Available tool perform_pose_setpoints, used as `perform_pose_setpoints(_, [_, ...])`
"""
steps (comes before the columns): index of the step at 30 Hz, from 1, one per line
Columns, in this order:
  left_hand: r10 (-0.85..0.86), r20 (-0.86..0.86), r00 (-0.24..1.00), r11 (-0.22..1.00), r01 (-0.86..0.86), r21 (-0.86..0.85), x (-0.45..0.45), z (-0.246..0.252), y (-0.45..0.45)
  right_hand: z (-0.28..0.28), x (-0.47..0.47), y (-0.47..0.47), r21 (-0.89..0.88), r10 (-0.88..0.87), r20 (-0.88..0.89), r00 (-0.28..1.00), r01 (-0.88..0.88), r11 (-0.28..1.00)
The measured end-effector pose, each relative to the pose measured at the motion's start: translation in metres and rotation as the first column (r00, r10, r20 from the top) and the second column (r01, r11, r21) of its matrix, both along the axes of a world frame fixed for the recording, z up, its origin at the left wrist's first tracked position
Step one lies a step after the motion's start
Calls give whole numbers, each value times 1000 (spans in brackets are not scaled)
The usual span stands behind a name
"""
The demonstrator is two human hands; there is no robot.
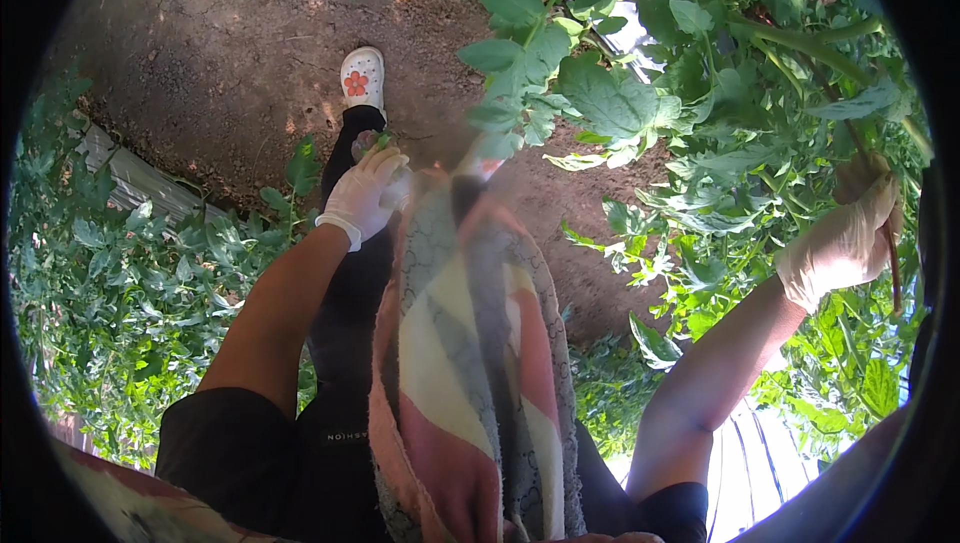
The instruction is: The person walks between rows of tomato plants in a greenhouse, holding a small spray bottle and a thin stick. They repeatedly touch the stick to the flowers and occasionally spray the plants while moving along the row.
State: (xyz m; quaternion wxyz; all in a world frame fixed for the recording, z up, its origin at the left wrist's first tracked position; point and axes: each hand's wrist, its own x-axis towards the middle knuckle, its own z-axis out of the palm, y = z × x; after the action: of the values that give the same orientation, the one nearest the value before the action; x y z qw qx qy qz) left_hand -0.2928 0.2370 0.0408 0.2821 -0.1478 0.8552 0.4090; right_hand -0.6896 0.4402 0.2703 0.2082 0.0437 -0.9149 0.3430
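Note:
My left hand (364, 194), in a white glove, is in front of my dark-trousered leg. Its fingers are closed around a small bundle (366, 142) with reddish and green parts, mostly hidden by the glove; I cannot tell what it is. My right hand (840, 247), also gloved, is raised at the far right among tomato plants (720, 115). It grips a thin brown rod or stem (895, 273), whose lower end sticks out below the fist. A thick green tomato stem (810, 48) runs just above that hand.
A patterned cloth (450, 318) hangs down in front of me, blurred at its far end. Bare soil (225, 55) forms the path under my white clog (363, 78). More leafy plants (150, 265) line the left side, beside a strip of plastic film (142, 175).

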Motion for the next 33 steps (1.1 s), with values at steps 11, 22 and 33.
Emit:
perform_pose_setpoints(11, [-30, -16, 999, 999, 30, -38, 4, -9, 0, 4, 9, 2, 91, 13, 30, 999, -16, 996])
perform_pose_setpoints(22, [-18, 41, 999, 999, 19, -29, -5, 3, -3, -8, -4, -12, 64, 89, 17, 996, -90, 994])
perform_pose_setpoints(33, [13, 63, 998, 1000, -13, -7, -14, 15, -1, -19, -4, -9, -64, 161, 63, 985, -157, 986])
